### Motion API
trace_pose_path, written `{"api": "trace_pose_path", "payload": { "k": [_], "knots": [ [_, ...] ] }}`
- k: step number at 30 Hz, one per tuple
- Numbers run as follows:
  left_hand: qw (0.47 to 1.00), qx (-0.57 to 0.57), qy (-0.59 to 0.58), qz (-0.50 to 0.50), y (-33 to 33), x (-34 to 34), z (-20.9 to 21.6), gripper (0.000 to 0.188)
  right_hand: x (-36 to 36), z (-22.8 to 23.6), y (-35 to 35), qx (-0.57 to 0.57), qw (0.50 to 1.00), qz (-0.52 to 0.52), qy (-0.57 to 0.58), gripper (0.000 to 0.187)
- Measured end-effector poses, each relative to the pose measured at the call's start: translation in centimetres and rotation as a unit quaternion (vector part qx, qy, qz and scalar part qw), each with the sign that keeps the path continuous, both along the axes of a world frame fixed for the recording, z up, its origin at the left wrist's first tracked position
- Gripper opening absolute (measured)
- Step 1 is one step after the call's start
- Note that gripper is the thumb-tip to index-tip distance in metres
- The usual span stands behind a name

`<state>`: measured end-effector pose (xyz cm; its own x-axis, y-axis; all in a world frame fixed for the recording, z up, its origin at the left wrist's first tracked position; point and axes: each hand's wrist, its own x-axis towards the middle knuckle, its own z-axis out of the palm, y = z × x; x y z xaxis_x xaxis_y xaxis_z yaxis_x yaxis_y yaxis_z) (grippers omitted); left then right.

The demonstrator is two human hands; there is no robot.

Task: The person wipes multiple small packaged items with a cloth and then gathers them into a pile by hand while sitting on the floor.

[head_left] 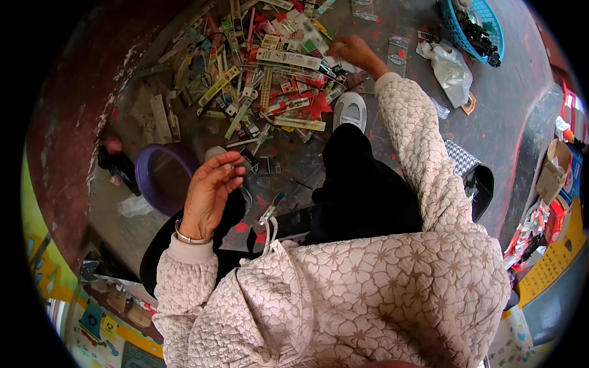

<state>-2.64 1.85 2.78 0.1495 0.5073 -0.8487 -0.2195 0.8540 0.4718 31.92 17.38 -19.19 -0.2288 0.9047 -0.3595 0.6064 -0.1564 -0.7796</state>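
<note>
My left hand (211, 190) is raised beside the purple plastic basin (142, 178). Its fingers are loosely bent with gaps between them, and nothing shows in them. At the right edge of a large heap of small packaged items (245, 86) is my right hand (353, 52), arm stretched forward. Its fingers curl down beside a pale, partly see-through packet (311, 35); whatever lies under the fingertips is hidden. Long slim packages, among them a white strip (288, 58) and a yellow one (219, 86), lie crosswise in the heap.
A blue basket (454, 27) with dark items stands at the far right. Nearer are a clear plastic bag (451, 73) and a black-and-white patterned container (469, 162). My shoe (350, 112) touches the heap's near edge. A black bag (116, 167) lies left; a cardboard box (552, 168) stands right.
</note>
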Motion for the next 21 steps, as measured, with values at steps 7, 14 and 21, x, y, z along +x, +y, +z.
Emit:
{"api": "trace_pose_path", "payload": {
  "k": [7, 14, 21],
  "knots": [
    [1.0, -0.015, -0.012, 0.001, 0.0, 0.0, -0.4, 0.026, -2.2, 4.3, 0.4, -0.069, 0.972, -0.028, 0.223, 0.021],
    [1.0, -0.012, -0.024, 0.003, 0.0, 0.0, -0.4, 0.026, 1.7, 3.7, 1.2, -0.059, 0.985, -0.116, 0.111, 0.022],
    [1.0, -0.018, -0.021, -0.001, 0.1, 0.2, -0.3, 0.025, 0.9, -1.0, -1.0, 0.066, 0.954, 0.176, -0.235, 0.015]
  ]
}}
